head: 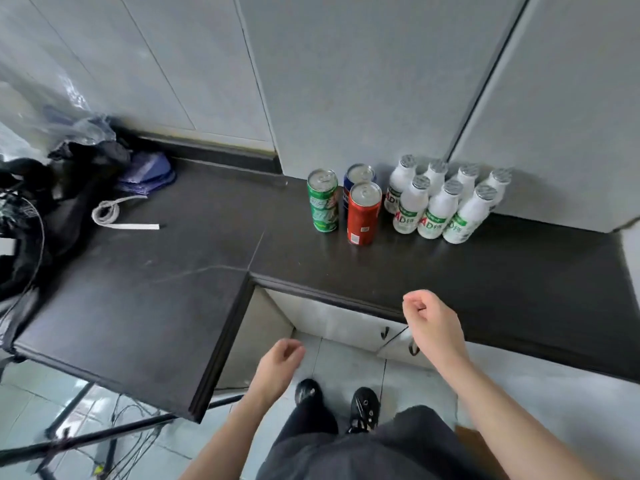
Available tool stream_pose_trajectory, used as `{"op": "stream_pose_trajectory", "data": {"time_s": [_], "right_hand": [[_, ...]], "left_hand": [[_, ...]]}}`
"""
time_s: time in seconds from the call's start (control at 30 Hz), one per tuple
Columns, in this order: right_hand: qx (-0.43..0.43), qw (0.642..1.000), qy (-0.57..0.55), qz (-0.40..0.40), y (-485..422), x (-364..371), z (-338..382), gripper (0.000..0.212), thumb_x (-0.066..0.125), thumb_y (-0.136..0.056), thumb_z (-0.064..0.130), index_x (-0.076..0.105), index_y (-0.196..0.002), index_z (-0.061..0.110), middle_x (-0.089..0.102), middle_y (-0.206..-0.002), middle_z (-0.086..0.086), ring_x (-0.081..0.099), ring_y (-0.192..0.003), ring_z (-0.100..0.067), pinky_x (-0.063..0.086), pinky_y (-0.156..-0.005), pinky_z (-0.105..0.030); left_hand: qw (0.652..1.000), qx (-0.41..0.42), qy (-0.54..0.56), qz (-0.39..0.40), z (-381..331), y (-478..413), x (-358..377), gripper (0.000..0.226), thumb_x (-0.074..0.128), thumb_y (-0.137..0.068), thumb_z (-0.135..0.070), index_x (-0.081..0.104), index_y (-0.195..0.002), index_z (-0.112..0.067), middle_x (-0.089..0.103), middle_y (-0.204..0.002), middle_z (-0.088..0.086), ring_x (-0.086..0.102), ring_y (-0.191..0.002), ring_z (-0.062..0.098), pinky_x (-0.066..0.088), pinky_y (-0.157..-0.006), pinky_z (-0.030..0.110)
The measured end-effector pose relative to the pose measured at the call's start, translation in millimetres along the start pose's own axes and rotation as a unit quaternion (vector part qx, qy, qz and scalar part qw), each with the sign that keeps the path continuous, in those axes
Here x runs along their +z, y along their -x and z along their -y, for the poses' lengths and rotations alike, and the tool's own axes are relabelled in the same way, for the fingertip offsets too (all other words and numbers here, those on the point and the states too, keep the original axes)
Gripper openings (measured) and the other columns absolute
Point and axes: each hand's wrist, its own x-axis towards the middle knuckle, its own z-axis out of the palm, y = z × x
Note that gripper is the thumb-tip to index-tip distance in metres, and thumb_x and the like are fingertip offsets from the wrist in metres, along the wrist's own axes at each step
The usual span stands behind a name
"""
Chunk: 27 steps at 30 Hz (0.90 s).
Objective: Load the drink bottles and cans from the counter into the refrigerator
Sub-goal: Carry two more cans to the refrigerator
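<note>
In the head view, a person stands at the inner corner of a dark L-shaped surface (173, 289), and no drink has been picked up yet, so the task looks to be at its very start. The left hand (280, 358) hangs low over the floor in front of the surface edge, fingers loosely curled and holding nothing. The right hand (429, 317) is raised at the front edge, nearer the drinks, also loosely curled and holding nothing. The drinks stand upright together at the back of the surface against a grey panel: a green can (323, 200), just to its right a red can (363, 213) with a blue can (360, 178) behind it, then seven white bottles (440, 209) packed in two rows. A black bag (69, 188) lies well apart at the far left. Whether the grey panels belong to the refrigerator cannot be told. The next move probably calls for the right hand to reach forward and wrap round a front-row can or bottle without toppling its close neighbours.
</note>
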Motion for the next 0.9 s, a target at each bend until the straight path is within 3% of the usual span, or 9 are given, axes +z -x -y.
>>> {"op": "stream_pose_trajectory", "data": {"time_s": [0.1, 0.2, 0.33, 0.47, 0.57, 0.7, 0.8, 0.9], "right_hand": [[-0.039, 0.998, -0.038, -0.027, -28, -1, 28, 0.021, 0.052, -0.093, 0.026, 0.058, -0.112, 0.021, 0.062, -0.098, 0.01, 0.059, -0.086, -0.005, 0.05, -0.078, -0.031], [-0.061, 0.995, -0.052, -0.066, -50, 4, 48, 0.031, 0.055, -0.092, 0.024, 0.052, -0.122, 0.018, 0.059, -0.107, 0.008, 0.058, -0.089, -0.007, 0.05, -0.082, -0.032], [-0.084, 0.991, -0.045, -0.099, -71, 9, 72, 0.04, 0.057, -0.091, 0.026, 0.046, -0.129, 0.017, 0.053, -0.119, 0.006, 0.055, -0.1, -0.01, 0.05, -0.088, -0.036], [-0.122, 0.983, -0.018, -0.137, -93, 14, 95, 0.056, 0.066, -0.084, 0.03, 0.042, -0.131, 0.013, 0.051, -0.123, 0.001, 0.052, -0.109, -0.011, 0.048, -0.084, -0.03], [-0.143, 0.978, 0.011, -0.154, -110, 22, 106, 0.063, 0.073, -0.079, 0.029, 0.044, -0.13, 0.006, 0.054, -0.122, -0.005, 0.052, -0.112, -0.017, 0.046, -0.088, -0.027], [-0.138, 0.976, 0.006, -0.168, -120, 35, 110, 0.065, 0.077, -0.076, 0.03, 0.048, -0.126, 0.002, 0.057, -0.118, -0.007, 0.055, -0.11, -0.019, 0.05, -0.088, -0.031], [-0.123, 0.977, 0.008, -0.177, -123, 43, 108, 0.062, 0.077, -0.075, 0.032, 0.05, -0.123, 0.004, 0.059, -0.116, -0.005, 0.058, -0.109, -0.017, 0.051, -0.087, -0.028], [-0.091, 0.982, -0.019, -0.163, -128, 49, 106, 0.059, 0.077, -0.074, 0.034, 0.053, -0.122, 0.008, 0.06, -0.116, 0.0, 0.057, -0.111, -0.012, 0.047, -0.09, -0.023]], "left_hand": [[0.992, 0.081, 0.081, -0.044, -46, -17, -2, 0.011, 0.058, -0.091, -0.021, 0.062, -0.093, -0.031, 0.068, -0.09, -0.008, 0.064, -0.086, 0.008, 0.046, -0.074, 0.018], [0.97, 0.171, 0.132, -0.112, -93, -40, -9, 0.016, 0.056, -0.093, -0.023, 0.057, -0.102, -0.036, 0.064, -0.098, -0.014, 0.059, -0.085, -0.004, 0.043, -0.072, 0.007], [0.946, 0.253, 0.113, -0.17, -149, -78, -23, 0.04, 0.055, -0.093, -0.028, 0.042, -0.131, -0.03, 0.049, -0.124, -0.014, 0.049, -0.114, 0.0, 0.043, -0.089, 0.02], [0.938, 0.316, 0.06, -0.128, -187, -115, -32, 0.071, 0.059, -0.088, -0.035, 0.022, -0.147, -0.025, 0.032, -0.141, -0.009, 0.033, -0.135, 0.01, 0.031, -0.11, 0.031], [0.938, 0.33, 0.075, -0.075, -199, -139, -33, 0.082, 0.061, -0.081, -0.042, 0.018, -0.148, -0.021, 0.029, -0.142, -0.013, 0.03, -0.136, 0.005, 0.026, -0.112, 0.021], [0.939, 0.335, 0.076, -0.025, -203, -159, -37, 0.073, 0.061, -0.079, -0.047, 0.021, -0.139, -0.04, 0.036, -0.143, -0.009, 0.038, -0.125, -0.004, 0.027, -0.097, -0.002], [0.936, 0.345, 0.07, -0.019, -199, -165, -39, 0.067, 0.06, -0.078, -0.051, 0.023, -0.133, -0.046, 0.04, -0.139, -0.008, 0.042, -0.123, -0.001, 0.03, -0.097, 0.0], [0.933, 0.356, 0.061, -0.009, -197, -167, -41, 0.067, 0.059, -0.077, -0.053, 0.024, -0.133, -0.045, 0.044, -0.138, -0.004, 0.045, -0.124, 0.005, 0.034, -0.101, 0.01]]}}
